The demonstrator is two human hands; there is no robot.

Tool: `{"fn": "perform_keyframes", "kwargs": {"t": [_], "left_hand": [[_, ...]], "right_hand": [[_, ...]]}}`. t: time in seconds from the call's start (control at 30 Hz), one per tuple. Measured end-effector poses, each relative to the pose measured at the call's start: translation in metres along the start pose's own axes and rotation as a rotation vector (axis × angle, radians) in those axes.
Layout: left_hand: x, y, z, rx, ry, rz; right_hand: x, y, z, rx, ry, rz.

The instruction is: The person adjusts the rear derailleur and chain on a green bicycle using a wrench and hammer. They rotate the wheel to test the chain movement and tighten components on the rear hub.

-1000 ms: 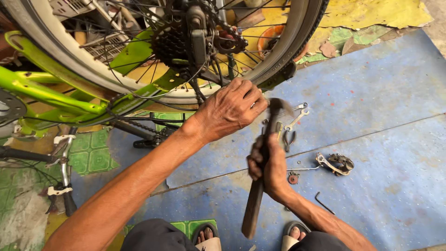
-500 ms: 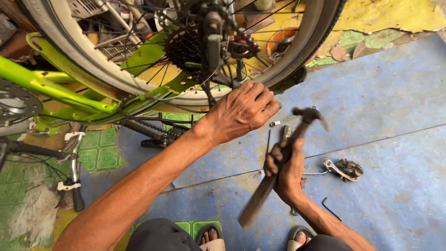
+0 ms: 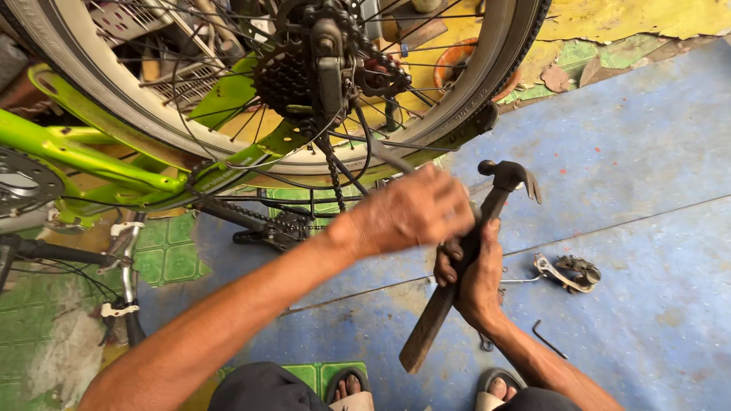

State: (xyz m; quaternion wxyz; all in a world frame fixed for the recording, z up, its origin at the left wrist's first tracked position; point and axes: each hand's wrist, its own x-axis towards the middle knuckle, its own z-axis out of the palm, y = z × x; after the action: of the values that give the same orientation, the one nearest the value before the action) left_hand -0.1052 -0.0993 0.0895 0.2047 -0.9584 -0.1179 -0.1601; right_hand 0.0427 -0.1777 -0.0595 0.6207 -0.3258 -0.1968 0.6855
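Head view: right hand (image 3: 478, 278) grips hammer (image 3: 464, 266), its head now raised toward 1 o'clock. Left hand (image 3: 415, 209), fingers curled and blurred, has drawn back from rear wheel (image 3: 487, 99) at 12 o'clock; strike looks imminent.

A blue floor (image 3: 647, 152) with a straight seam across it takes up the right side. On it lies a loose metal bike part (image 3: 569, 272) with a thin rod sticking out to its left, and nearer the bottom edge, a small dark bent key (image 3: 547, 338). To the left the floor turns to green tiles (image 3: 171, 255), partly worn to grey. A black pedal (image 3: 276, 228) sits low beside the tiles. A black handlebar grip (image 3: 53, 253) with a silver brake lever (image 3: 122, 266) lies at the left edge. Behind the spokes stands an orange bowl (image 3: 457, 65). At the top right, yellow and green paint (image 3: 624, 19) peels in patches. Two sandalled feet (image 3: 350, 384) show at the bottom.
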Motion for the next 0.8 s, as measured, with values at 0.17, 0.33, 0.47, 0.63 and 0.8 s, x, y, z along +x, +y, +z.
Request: {"fn": "perform_keyframes", "kwargs": {"t": [0.17,0.33,0.47,0.63,0.8], "left_hand": [[-0.015,0.036,0.001,0.026,-0.016,0.013],[-0.025,0.047,0.005,0.039,-0.106,-0.088],[-0.027,0.046,-0.003,0.028,-0.137,-0.078],[-0.033,0.042,-0.025,0.046,0.023,-0.134],[-0.094,0.003,-0.069,-0.444,0.38,-0.426]], "right_hand": [[-0.008,-0.002,-0.006,-0.165,-0.057,-0.068],[-0.008,-0.009,-0.014,-0.131,-0.194,-0.001],[-0.005,-0.008,-0.015,-0.125,-0.207,0.05],[0.007,-0.022,-0.017,-0.16,-0.065,0.058],[0.036,-0.061,-0.037,-0.305,0.151,-0.142]]}}
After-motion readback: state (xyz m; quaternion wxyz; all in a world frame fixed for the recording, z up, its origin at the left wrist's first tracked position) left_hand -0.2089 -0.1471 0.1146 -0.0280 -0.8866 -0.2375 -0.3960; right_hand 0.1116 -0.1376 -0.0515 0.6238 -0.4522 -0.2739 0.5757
